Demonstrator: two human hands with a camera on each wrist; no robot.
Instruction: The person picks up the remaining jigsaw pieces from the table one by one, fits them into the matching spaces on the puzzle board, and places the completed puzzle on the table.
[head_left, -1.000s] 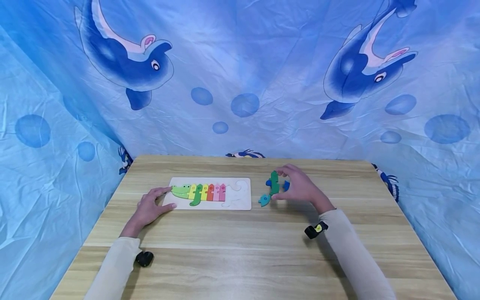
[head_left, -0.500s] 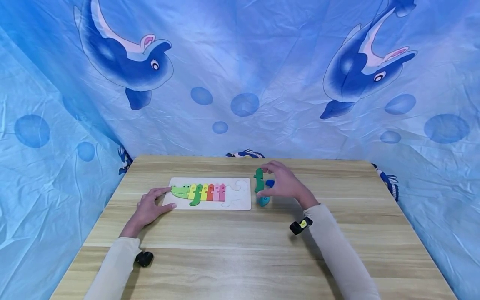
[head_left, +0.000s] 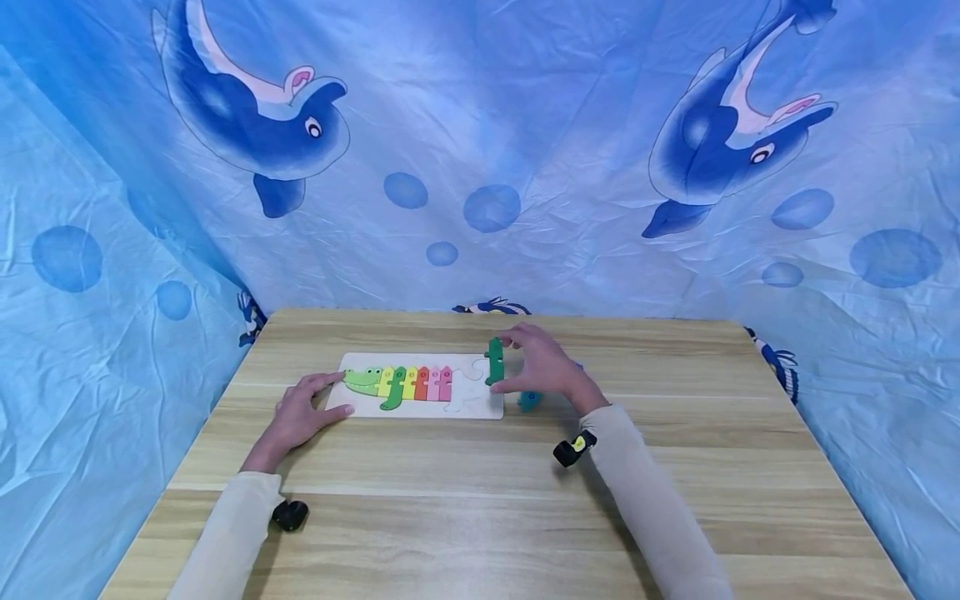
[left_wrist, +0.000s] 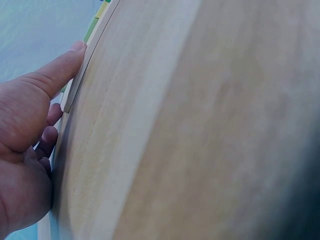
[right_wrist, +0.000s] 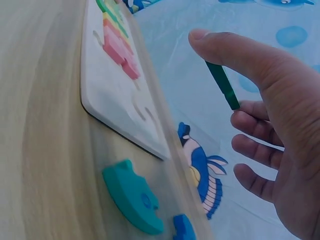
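A white puzzle board (head_left: pixel 480 410) lies on the table, with a crocodile head piece and several coloured body pieces set in its left part. Bare board with faint outlines shows at its right end. My left hand (head_left: pixel 300 411) rests at the left end, thumb by the near corner and fingertips at the crocodile's snout. Between thumb and fingers my right hand (head_left: pixel 542 367) pinches a dark green puzzle piece (head_left: pixel 495 361), raised over the board's right end. The right wrist view shows that green piece (right_wrist: pixel 223 86) edge-on above the table surface.
A teal puzzle piece (right_wrist: pixel 131 197) lies just right of the board, and a blue piece (right_wrist: pixel 184 227) is beside it, partly out of frame. A blue cloth with dolphins (head_left: pixel 480 125) hangs behind and at both sides of the wooden table (head_left: pixel 465 517).
My right hand has carried the green piece leftward from above the loose pieces to over the board's right end. The left hand and the board stay in place.
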